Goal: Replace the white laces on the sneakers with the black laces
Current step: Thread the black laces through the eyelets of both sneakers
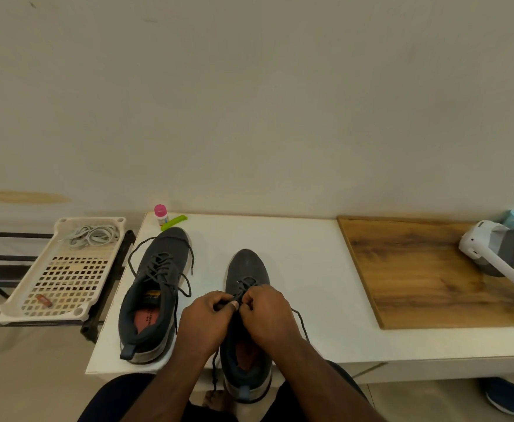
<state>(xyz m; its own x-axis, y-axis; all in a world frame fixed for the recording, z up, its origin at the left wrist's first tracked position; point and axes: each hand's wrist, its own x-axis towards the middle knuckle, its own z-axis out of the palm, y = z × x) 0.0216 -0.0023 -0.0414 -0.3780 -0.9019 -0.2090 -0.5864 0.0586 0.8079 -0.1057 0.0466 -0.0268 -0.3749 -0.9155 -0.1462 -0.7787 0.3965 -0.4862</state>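
Two dark grey sneakers stand on the white table (295,254), toes pointing away from me. The left sneaker (158,287) is threaded with a black lace whose loose ends trail over its sides. The right sneaker (246,300) carries a black lace (302,325) through its lower eyelets, with ends hanging off both sides near the table edge. My left hand (204,321) and my right hand (269,315) meet over this shoe's tongue, each pinching the black lace. The white laces (92,234) lie bundled in a perforated tray (67,281) to the left.
A pink-capped bottle (160,214) and a green clip (173,222) sit at the table's far left corner. A wooden board (417,269) covers the right part, with a white and grey headset (493,251) on it. A blue shoe (511,400) lies on the floor at right.
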